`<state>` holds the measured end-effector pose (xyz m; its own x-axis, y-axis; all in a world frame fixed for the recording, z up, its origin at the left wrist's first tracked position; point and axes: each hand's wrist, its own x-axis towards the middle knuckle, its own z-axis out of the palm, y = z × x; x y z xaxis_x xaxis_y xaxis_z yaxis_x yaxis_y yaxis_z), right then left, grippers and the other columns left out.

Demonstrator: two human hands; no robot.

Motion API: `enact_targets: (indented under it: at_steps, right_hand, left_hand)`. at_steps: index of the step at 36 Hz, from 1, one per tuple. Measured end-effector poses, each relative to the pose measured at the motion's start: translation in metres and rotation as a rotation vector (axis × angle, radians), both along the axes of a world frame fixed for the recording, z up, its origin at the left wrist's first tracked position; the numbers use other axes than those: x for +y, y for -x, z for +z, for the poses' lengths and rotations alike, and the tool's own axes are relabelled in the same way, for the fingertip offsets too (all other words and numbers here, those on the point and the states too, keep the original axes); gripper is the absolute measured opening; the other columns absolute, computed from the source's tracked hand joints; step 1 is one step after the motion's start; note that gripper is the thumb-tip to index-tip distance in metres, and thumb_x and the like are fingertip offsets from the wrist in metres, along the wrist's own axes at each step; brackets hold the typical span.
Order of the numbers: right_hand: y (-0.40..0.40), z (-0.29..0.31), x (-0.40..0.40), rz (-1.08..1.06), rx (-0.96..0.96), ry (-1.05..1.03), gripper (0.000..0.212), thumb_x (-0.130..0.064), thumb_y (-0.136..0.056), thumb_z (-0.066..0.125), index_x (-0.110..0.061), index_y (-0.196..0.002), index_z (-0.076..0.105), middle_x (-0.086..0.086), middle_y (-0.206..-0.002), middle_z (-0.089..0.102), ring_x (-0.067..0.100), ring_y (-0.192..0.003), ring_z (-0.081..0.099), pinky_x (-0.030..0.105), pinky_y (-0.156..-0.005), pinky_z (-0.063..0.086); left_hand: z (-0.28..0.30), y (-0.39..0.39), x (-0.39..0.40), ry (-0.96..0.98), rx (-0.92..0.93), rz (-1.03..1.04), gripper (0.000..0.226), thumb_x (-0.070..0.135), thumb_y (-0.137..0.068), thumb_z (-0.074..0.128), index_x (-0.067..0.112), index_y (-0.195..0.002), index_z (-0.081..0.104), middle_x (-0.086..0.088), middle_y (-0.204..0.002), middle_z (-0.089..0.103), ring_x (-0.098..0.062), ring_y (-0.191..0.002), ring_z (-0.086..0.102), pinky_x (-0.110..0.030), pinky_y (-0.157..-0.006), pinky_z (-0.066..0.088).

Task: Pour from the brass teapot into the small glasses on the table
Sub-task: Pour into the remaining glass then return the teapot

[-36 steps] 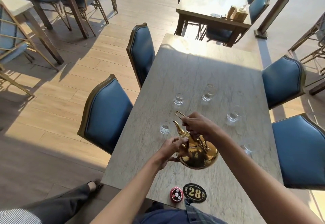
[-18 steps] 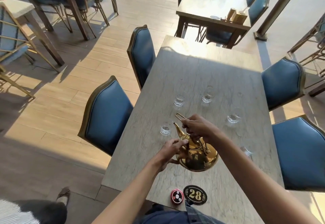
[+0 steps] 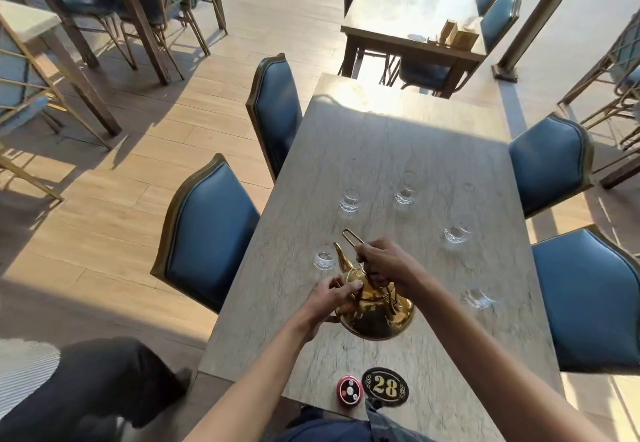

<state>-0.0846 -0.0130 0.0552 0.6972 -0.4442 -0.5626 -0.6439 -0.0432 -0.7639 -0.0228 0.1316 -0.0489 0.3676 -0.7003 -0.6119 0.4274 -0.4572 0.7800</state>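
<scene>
Brass shows only in part: our right hand is closed around the wire handle of the teapot, covering the lid area, and our left hand has its fingers pressed against the pot's near-left shoulder, so we cannot make out the lid itself. The loop end of the handle sticks out past the right hand toward the far left. The pot sits over the near middle of the grey table; whether its base touches the tabletop or is lifted clear we cannot tell. Its spout points to the far left, and its tip lies just beside the nearest left glass, which stands close to the table's left edge. We see no stream from the spout. Four more glasses are clear and hard to read against the tabletop: one far left, one far middle, one to the right, and a near-right one that is blurred to a pale smear. Whether any holds liquid we cannot tell. At the near edge lie a round red call button and an oval number plate reading 28. Blue chairs flank both long sides, the near-right one cut off by the frame.
</scene>
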Motion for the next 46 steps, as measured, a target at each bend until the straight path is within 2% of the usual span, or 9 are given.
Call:
enact_targets:
  at_steps: [4, 11, 16, 21, 31, 34, 37, 42, 46]
  right_hand:
    - [0.006, -0.001, 0.004, -0.025, -0.031, 0.033, 0.03, -0.035, -0.097, 0.054, -0.016, -0.075, 0.062, -0.003, -0.058, 0.05, 0.01, -0.048, 0.043, 0.028, -0.048, 0.03]
    - [0.021, 0.017, 0.009, -0.148, -0.19, -0.124, 0.031, -0.025, -0.104, 0.05, -0.011, -0.078, 0.06, -0.001, -0.053, 0.049, 0.012, -0.043, 0.044, 0.022, -0.04, 0.036]
    - [0.035, 0.027, 0.011, -0.219, -0.271, -0.15, 0.032, -0.024, -0.106, 0.046, -0.009, -0.08, 0.059, 0.002, -0.055, 0.052, 0.014, -0.044, 0.047, 0.022, -0.043, 0.039]
    - [0.055, 0.031, 0.008, -0.268, -0.326, -0.168, 0.033, -0.023, -0.108, 0.043, -0.008, -0.083, 0.058, 0.001, -0.055, 0.054, 0.013, -0.044, 0.048, 0.023, -0.046, 0.039]
    - [0.102, 0.021, -0.005, -0.388, -0.368, -0.188, 0.028, -0.022, -0.108, 0.042, -0.005, -0.091, 0.056, 0.004, -0.062, 0.052, 0.014, -0.052, 0.049, 0.023, -0.05, 0.044]
    - [0.113, 0.012, -0.011, -0.436, -0.37, -0.247, 0.027, -0.021, -0.108, 0.042, -0.004, -0.093, 0.056, 0.005, -0.062, 0.053, 0.015, -0.053, 0.049, 0.023, -0.051, 0.045]
    - [0.123, -0.003, -0.017, -0.503, -0.371, -0.293, 0.026, -0.02, -0.108, 0.043, -0.004, -0.095, 0.058, 0.007, -0.065, 0.054, 0.016, -0.055, 0.052, 0.024, -0.055, 0.047]
    - [0.133, -0.036, -0.026, -0.55, -0.36, -0.328, 0.025, -0.02, -0.106, 0.047, -0.007, -0.091, 0.062, 0.008, -0.069, 0.059, 0.017, -0.06, 0.058, 0.025, -0.063, 0.05]
    - [0.132, -0.055, -0.033, -0.603, -0.354, -0.406, 0.024, -0.019, -0.104, 0.051, -0.009, -0.088, 0.066, 0.008, -0.07, 0.062, 0.016, -0.062, 0.06, 0.028, -0.07, 0.051]
  left_hand:
    - [0.0, -0.009, 0.001, -0.003, -0.06, -0.017, 0.037, 0.048, -0.098, 0.077, 0.035, -0.13, 0.064, -0.001, -0.127, 0.077, -0.016, -0.111, 0.074, -0.041, -0.09, 0.058]
    - [0.009, -0.03, -0.003, 0.021, -0.152, -0.076, 0.072, 0.054, -0.09, 0.084, 0.028, -0.15, 0.057, -0.002, -0.135, 0.073, -0.02, -0.118, 0.075, -0.032, -0.086, 0.061]
    - [0.018, -0.036, -0.014, 0.059, -0.188, -0.14, 0.071, 0.042, -0.096, 0.083, 0.024, -0.157, 0.051, -0.005, -0.135, 0.069, -0.025, -0.127, 0.069, -0.021, -0.078, 0.053]
    - [0.021, -0.031, -0.03, 0.078, -0.178, -0.231, 0.09, 0.046, -0.092, 0.085, 0.023, -0.166, 0.041, -0.006, -0.147, 0.062, -0.023, -0.131, 0.062, -0.026, -0.093, 0.055]
    - [0.012, 0.001, -0.065, 0.059, -0.096, -0.252, 0.096, 0.029, -0.084, 0.095, 0.012, -0.163, 0.044, -0.003, -0.141, 0.063, -0.017, -0.126, 0.065, -0.022, -0.089, 0.063]
    - [0.002, 0.015, -0.074, 0.013, -0.105, -0.239, 0.109, 0.033, -0.078, 0.099, 0.006, -0.165, 0.039, -0.007, -0.148, 0.059, -0.019, -0.13, 0.062, -0.027, -0.097, 0.061]
    - [-0.004, 0.029, -0.082, -0.057, -0.09, -0.228, 0.091, 0.029, -0.086, 0.093, 0.008, -0.159, 0.042, 0.003, -0.128, 0.063, -0.007, -0.109, 0.065, -0.018, -0.081, 0.059]
    - [-0.012, 0.05, -0.09, -0.174, -0.077, -0.205, 0.055, 0.029, -0.096, 0.084, 0.011, -0.138, 0.056, 0.005, -0.111, 0.069, -0.007, -0.096, 0.07, -0.021, -0.072, 0.054]
    - [-0.022, 0.058, -0.094, -0.209, -0.094, -0.16, 0.057, 0.039, -0.094, 0.085, 0.02, -0.141, 0.057, 0.007, -0.115, 0.071, -0.008, -0.099, 0.07, -0.027, -0.075, 0.055]
